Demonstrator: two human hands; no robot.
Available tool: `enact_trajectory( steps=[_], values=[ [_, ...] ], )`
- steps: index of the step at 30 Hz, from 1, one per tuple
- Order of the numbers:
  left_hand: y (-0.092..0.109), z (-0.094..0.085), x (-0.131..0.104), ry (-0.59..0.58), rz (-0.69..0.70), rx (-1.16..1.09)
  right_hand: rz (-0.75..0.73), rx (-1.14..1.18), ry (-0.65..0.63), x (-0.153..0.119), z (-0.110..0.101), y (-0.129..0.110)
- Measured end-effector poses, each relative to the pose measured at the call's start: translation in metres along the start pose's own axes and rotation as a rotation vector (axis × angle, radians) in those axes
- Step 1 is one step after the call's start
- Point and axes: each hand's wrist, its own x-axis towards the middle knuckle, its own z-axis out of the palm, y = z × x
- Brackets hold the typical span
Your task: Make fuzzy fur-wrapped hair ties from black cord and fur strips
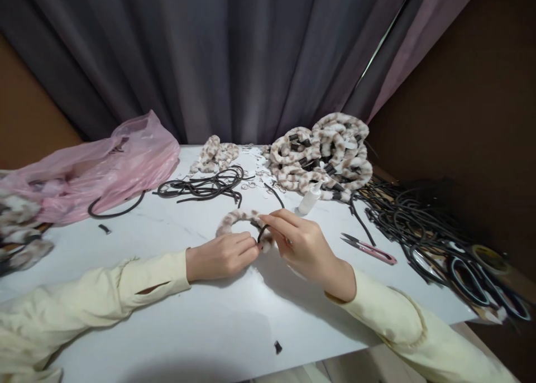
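A fluffy white-and-brown ring (234, 218) rests near the middle of the white table. My left hand (224, 254) is closed on its near edge, fingertips pressed together. Opposite it, my right hand (307, 246) pinches a short curved black cord (261, 233) at the ring's right side. The two sets of fingertips nearly meet there. My right fingers partly cover the cord's ends, so how it joins the ring cannot be seen.
Black cords (205, 186) and a pink plastic bag (142, 148) lie left; fluffy rings (293, 148) are piled behind. A small white bottle (310, 200) and pink-handled thread snips (371, 250) lie right, before tangled cords (402, 215). A black scrap (278, 347) lies near the front edge.
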Motion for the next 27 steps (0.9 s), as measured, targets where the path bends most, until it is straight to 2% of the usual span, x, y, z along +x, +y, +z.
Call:
enact_trajectory(
  steps=[3, 5, 7, 9, 12, 15, 17, 20, 22, 25, 27],
  values=[
    [0.002, 0.001, -0.001, 0.009, 0.012, 0.004, -0.095, -0.16, 0.097, -0.003, -0.001, -0.001],
    [0.002, 0.002, -0.002, 0.027, 0.042, 0.003, -0.183, -0.161, 0.122, -0.002, -0.001, 0.001],
    [0.003, 0.003, -0.001, 0.06, 0.083, -0.005, -0.294, -0.078, 0.068, 0.001, 0.001, 0.005],
    [0.004, 0.003, 0.0, 0.101, 0.127, -0.021, -0.338, 0.061, -0.056, 0.004, 0.005, 0.011],
    [0.005, 0.002, 0.003, 0.147, 0.184, -0.03, -0.171, 0.28, -0.212, 0.009, 0.011, 0.02],
    [0.005, 0.001, 0.005, 0.17, 0.198, -0.004, -0.025, 0.378, -0.188, 0.012, 0.006, 0.023],
    [0.005, 0.0, 0.005, 0.178, 0.19, 0.018, -0.022, 0.373, -0.249, 0.013, -0.005, 0.022],
    [0.003, -0.001, 0.005, 0.185, 0.18, 0.043, -0.016, 0.301, -0.543, 0.014, -0.019, 0.02],
    [0.002, -0.001, 0.004, 0.191, 0.185, 0.052, -0.007, 0.284, -0.659, 0.013, -0.02, 0.021],
    [0.001, -0.003, 0.004, 0.221, 0.213, 0.053, -0.055, 0.363, -0.717, 0.01, -0.011, 0.024],
    [0.001, -0.004, 0.004, 0.247, 0.22, 0.055, -0.08, 0.4, -0.712, 0.007, -0.004, 0.025]
  ],
)
